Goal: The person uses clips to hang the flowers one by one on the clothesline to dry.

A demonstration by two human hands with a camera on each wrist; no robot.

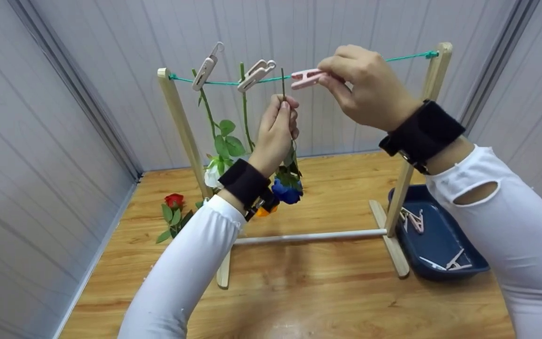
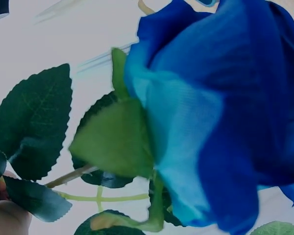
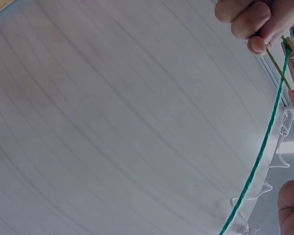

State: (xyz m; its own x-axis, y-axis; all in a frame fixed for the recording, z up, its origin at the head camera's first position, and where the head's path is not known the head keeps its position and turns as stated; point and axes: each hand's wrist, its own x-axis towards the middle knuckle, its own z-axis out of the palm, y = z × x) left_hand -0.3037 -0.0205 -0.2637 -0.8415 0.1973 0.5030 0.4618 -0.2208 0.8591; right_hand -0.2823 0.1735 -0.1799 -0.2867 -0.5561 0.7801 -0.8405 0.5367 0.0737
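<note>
My left hand pinches the stem of a blue rose, which hangs head down with the stem end up at the green cord. Its petals and leaves fill much of the left wrist view. My right hand holds a pink clothespin by its handle end, its tip pointing left at the cord, just right of the stem. Further left, two pale clothespins, one at the far left and one nearer, grip flower stems on the cord. A white rose hangs there; an orange bloom is mostly hidden behind my left wrist.
The cord spans two wooden posts joined low by a white bar. A red rose lies on the wooden table at left. At right, a dark blue tray holds several clothespins. Panelled walls stand behind and beside.
</note>
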